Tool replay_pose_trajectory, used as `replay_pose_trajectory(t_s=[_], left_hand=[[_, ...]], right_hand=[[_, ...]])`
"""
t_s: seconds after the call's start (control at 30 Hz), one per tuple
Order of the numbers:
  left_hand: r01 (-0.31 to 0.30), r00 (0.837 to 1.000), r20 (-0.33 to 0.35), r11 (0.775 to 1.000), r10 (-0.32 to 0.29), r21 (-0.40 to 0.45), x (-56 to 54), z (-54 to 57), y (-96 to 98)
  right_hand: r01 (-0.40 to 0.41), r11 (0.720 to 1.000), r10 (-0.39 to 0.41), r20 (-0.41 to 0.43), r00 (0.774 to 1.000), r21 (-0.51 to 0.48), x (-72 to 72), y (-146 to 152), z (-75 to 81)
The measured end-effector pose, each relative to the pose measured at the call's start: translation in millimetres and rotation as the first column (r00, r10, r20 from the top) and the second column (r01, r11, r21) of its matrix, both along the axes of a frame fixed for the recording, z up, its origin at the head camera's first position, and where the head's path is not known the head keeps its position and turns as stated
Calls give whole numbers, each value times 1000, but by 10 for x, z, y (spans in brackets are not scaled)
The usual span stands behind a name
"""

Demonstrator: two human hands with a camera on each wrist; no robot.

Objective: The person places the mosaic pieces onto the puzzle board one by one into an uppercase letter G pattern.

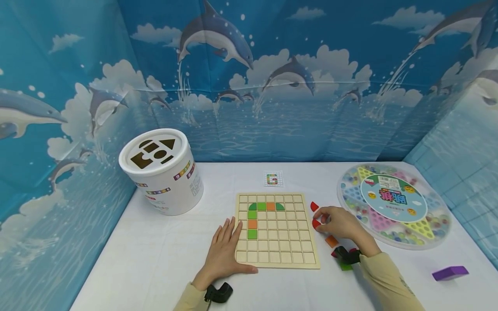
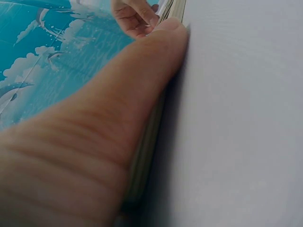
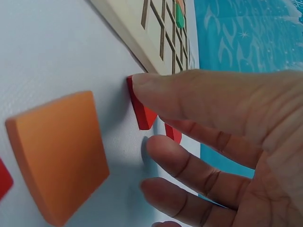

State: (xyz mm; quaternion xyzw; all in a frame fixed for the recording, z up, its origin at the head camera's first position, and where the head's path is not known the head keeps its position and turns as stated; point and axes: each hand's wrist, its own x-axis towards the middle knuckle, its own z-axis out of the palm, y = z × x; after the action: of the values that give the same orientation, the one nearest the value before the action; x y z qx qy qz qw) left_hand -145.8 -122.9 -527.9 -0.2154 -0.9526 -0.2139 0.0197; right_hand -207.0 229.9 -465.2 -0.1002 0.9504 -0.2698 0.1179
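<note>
Grid board [image 1: 284, 246], partly laid — red piece [image 1: 316, 223] in the fingers.
White bench [image 1: 116, 268], carrying the board, whose far-left cells hold a row and column of green pieces [image 1: 261, 206] and orange pieces [image 1: 252, 224]. Left hand [image 1: 223, 255]: extended, gripping nothing, spread at the board's left edge, thumb along the near edge. Right hand [image 1: 340, 222]: thumb and forefinger pinching the red piece, just right of the board. Pattern card [image 1: 273, 179]: beyond the far edge. Loose orange square [image 1: 332, 241]: nearer than the pinched piece. Step, as judged: picking up a piece to copy the card — next move calls for a lift, leftward carry and turning to fit its cell.
</note>
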Motion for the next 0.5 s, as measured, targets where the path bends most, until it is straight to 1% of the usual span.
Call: replay_pose_trajectory(t_s=[0.17,0.27,0.4,0.5], left_hand=[[-1,1000,3,1000,1,-4,-1,1,2],[0,1000,-1,1000,0,-7,0,8,2],[1,1000,0,1000,-1,-3,5,14,-1],[1,1000,7,1000,-1,0,6,15,-3]], right_hand=[[3,1000,-3,9,1000,-4,13,0,24],[15,1000,-15,18,1000,-24,15,-4,23],[23,999,-23,4,1000,-43,11,-8,6],[29,999,-29,-17,999,-34,10,-12,-7]])
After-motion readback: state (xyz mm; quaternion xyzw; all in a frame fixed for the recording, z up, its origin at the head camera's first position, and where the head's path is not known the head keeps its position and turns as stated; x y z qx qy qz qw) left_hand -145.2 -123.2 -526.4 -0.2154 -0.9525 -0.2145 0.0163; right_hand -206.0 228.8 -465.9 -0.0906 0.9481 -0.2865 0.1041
